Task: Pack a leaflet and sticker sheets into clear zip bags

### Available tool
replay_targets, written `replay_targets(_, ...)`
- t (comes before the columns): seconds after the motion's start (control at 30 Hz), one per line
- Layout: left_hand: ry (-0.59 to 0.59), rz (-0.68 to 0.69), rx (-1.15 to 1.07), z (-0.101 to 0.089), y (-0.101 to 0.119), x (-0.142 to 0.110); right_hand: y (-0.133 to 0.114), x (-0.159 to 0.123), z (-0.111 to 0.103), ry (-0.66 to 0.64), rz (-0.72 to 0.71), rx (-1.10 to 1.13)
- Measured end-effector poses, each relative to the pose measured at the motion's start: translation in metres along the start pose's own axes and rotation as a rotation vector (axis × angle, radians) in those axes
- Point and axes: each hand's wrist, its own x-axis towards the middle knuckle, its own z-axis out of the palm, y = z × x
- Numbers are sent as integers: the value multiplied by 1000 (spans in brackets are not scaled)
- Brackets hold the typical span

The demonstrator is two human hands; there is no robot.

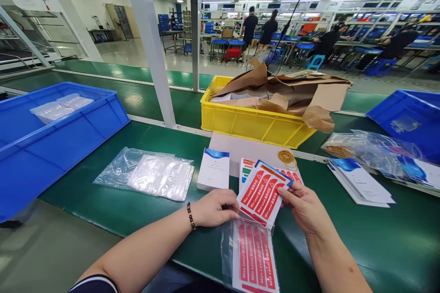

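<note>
Two bare hands at work over a glossy green tabletop (347, 233). The right hand (307, 206) pinches a fanned set of red-and-white printed label sheets (261, 192) by its right edge, thumb on top; orange and blue margins show behind the front sheet. The left hand (216, 208), its wrist ringed by a dark beaded bracelet (191, 216), has thumb and forefinger pressed together on the upper edge of a clear plastic bag (226, 249), which extends below the fingertips with a similar red sheet (256, 256) inside. The held sheets lie between the two hands, their lower end at the bag's mouth; whether it has entered cannot be told. Just beyond the left fingers stands a stack of white booklets with blue tops (213, 169); farther left lies a pile of clear bags (161, 176). Beyond the right fingers are yellow rubber bands (287, 158) and, farther away, a yellow plastic crate (257, 123).
</note>
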Motion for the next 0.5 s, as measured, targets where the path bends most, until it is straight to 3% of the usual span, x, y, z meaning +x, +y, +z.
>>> replay_targets(0.27,-80,38,143,1,-5,-1,-3,-4,4,-61,-44,-110)
replay_targets(0.4,-126,44,242,-1,-3,-2,-3,-3,-3,-12,-47,-86)
replay_targets(0.5,-171,81,287,-2,-1,-2,-5,-2,-7,-46,-25,-106)
